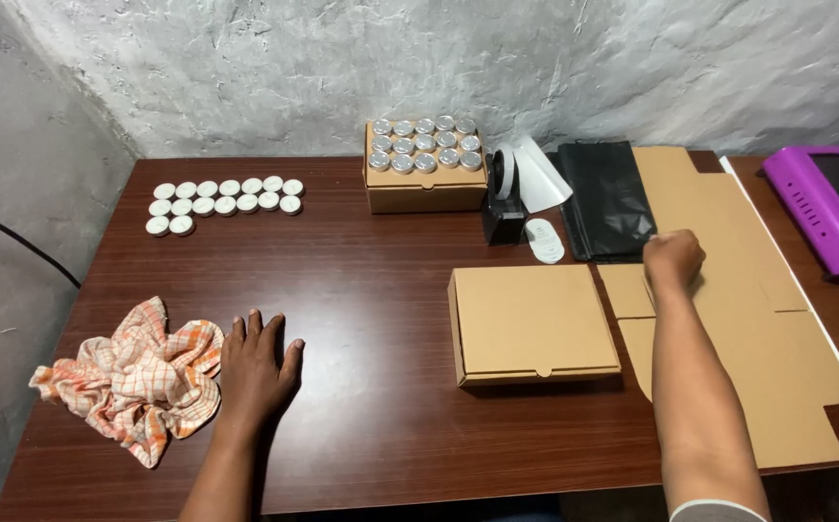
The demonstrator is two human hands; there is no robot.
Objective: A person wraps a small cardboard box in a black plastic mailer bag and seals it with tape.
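One dark wooden table point(371, 290) is seen from above, and everything else is placed here relative to the one closed box point(533, 324) lying near its middle. To the right of that box one flat, unfolded cardboard sheet point(729, 319) is spread, reaching from the back edge to the front. Beyond the sheet, at the far right, one purple device point(825, 208) is partly seen. Behind the closed box and to its right one black bag point(608, 198) is laid flat. Behind the closed box and slightly to its left one open carton point(424, 184) is set, and fifteen silver-lidded jars point(425, 143) are counted in it, in three rows of five. Far to the left of the closed box one crumpled orange checked cloth point(134, 377) is heaped. Directly behind the box one label dispenser point(511, 193) with a white roll is stood. Far to the back left, sixteen white caps point(221, 196) are counted: seven, seven and two.

The left hand point(255, 372) is laid palm down on the table, left of the closed box and just beside the cloth, with the fingers extended and close together. The right hand point(673, 259) is closed in a fist and pressed on the cardboard sheet, right of the closed box, with the forearm stretched straight forward; whether anything is gripped inside cannot be told.
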